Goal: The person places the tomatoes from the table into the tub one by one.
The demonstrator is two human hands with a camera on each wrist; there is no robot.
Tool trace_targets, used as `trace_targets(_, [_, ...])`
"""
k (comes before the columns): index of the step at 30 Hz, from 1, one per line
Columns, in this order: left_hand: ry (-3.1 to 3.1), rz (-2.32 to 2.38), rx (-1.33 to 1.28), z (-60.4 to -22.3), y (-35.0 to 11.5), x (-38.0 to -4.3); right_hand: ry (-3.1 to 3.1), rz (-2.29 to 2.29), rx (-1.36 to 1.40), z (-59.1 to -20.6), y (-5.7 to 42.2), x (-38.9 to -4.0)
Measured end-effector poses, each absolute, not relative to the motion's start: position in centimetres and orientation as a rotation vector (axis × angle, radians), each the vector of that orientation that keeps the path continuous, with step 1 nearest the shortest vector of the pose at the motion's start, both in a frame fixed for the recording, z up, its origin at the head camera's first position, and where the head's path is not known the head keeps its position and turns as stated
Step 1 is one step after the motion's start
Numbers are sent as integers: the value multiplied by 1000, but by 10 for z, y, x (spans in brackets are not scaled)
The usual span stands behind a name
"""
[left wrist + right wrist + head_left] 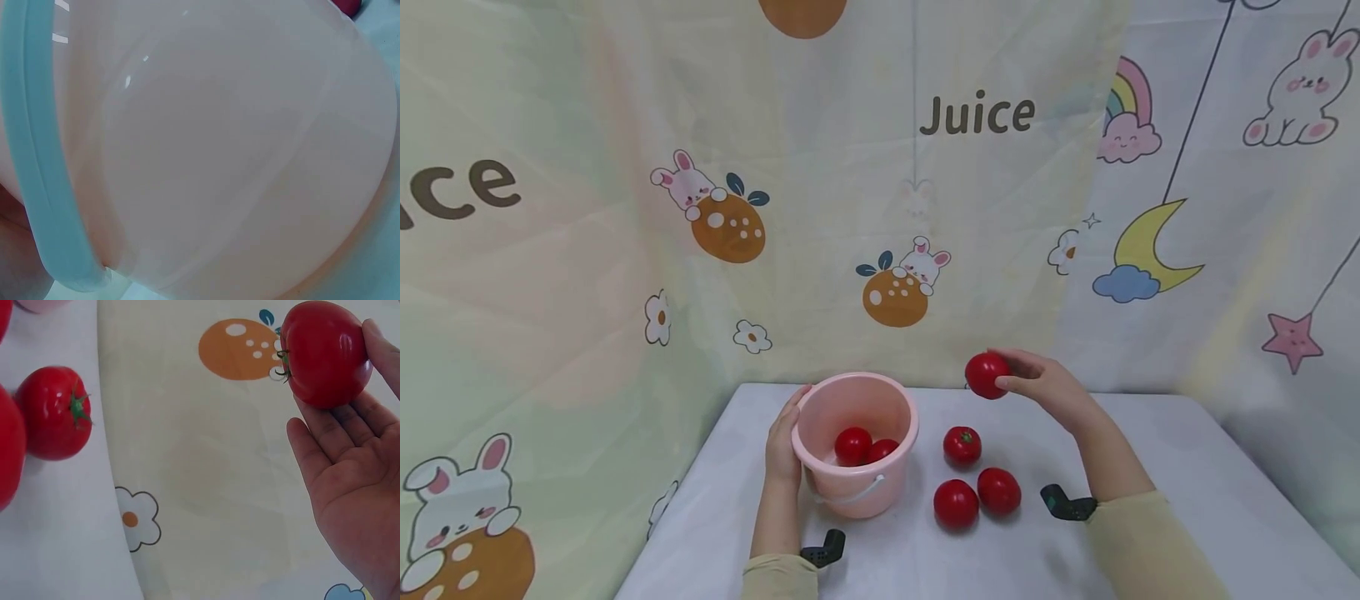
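In the head view a pink bucket (856,492), tipped slightly toward me, stands on the white table with two red tomatoes (853,446) visible inside. My left hand (783,446) holds the bucket's left side near the rim; in the left wrist view the bucket wall (219,137) and its pale handle (37,150) fill the picture. Raised above the table's far right part, my right hand (1043,385) grips a tomato (987,376) between thumb and fingers. The right wrist view shows that tomato (326,355) with a green stem, held at the fingertips.
Three more tomatoes lie on the table right of the bucket: one behind (962,447), two in front, at left (956,505) and at right (999,492). A printed cloth (820,250) hangs behind the table's far edge and along both sides.
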State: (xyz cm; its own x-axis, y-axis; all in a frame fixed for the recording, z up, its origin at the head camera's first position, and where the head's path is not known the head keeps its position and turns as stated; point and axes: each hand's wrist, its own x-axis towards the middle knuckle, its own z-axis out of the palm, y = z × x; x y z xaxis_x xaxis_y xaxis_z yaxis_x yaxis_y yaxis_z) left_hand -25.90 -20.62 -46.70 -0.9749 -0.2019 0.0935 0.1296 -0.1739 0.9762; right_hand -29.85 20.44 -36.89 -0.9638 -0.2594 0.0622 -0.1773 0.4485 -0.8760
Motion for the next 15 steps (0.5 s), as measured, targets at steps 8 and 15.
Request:
trace_targets(8, [-1837, -2264, 85, -464, -205, -258, 2590, -1589, -483, -351, 186, -302])
trace_targets(15, [-1825, -2278, 84, -465, -205, -258, 2540, -1643, -559, -334, 164, -307])
